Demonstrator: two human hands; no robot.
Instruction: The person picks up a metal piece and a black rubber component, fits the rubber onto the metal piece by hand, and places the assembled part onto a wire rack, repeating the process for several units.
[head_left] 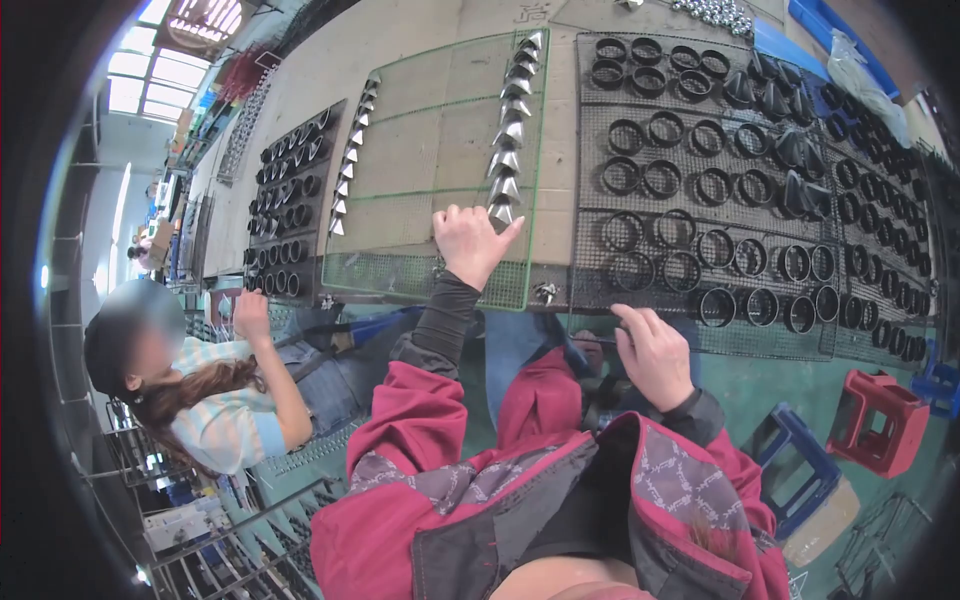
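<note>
Nearest us, along the bottom of the frame, lay the open front of our magenta jacket (370, 540). Above it, our left hand (465, 240) was at the near end of the right-hand row of shiny folded metal pieces (508, 130), on a green-edged mesh rack (425, 190) on the counter (562, 160). Its thumb stood apart from the bent fingers, close beside the lowest piece; no piece showed between them, and we could not tell whether they touched it. A second row of pieces (350, 160) ran down the rack's left side.

Our right hand (657, 358) was just right of centre, by the near edge of the dark rack of black rings (713, 186), its fingers loosely bent, its thumb apart and nothing visible in its grasp.

Careful placing, we judged, called for a light pinch on one piece at a time, matching its neighbour's angle, with the wrist kept high so the sleeve did not drag the row. The thin edges looked easy to nudge.

At the left, a co-worker's hand (251, 315) was near another rack (290, 200).
</note>
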